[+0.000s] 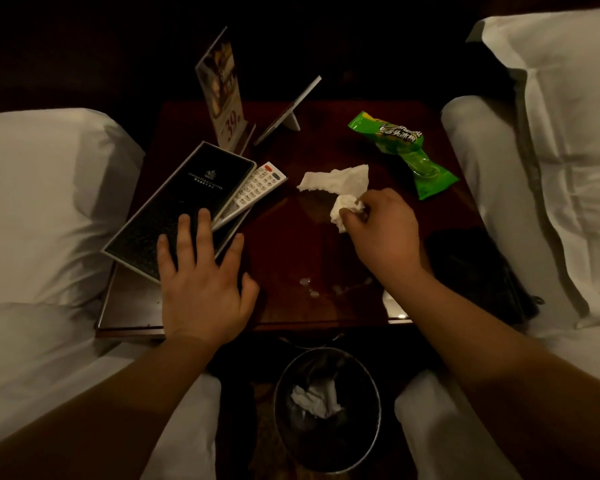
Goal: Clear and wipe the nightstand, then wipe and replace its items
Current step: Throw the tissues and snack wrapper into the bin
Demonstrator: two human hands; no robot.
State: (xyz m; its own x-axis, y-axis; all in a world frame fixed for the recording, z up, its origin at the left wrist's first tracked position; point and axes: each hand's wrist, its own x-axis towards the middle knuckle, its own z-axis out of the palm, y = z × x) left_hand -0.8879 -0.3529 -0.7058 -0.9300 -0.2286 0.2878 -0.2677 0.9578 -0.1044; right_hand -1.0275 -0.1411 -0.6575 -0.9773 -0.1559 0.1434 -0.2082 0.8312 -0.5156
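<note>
Head view: clearing looks barely begun. The right hand [381, 230] pinches a crumpled tissue [336, 181] mid-tabletop [291, 251]. The left hand [201, 282] lies flat, fingers straight, on the black folder [181, 199], which overlaps the remote [253, 192]. The tissue probably goes next into the bin [281, 386] below, then the green wrapper [406, 150]. Two upright cards [222, 91] at the back block wiping.
</note>
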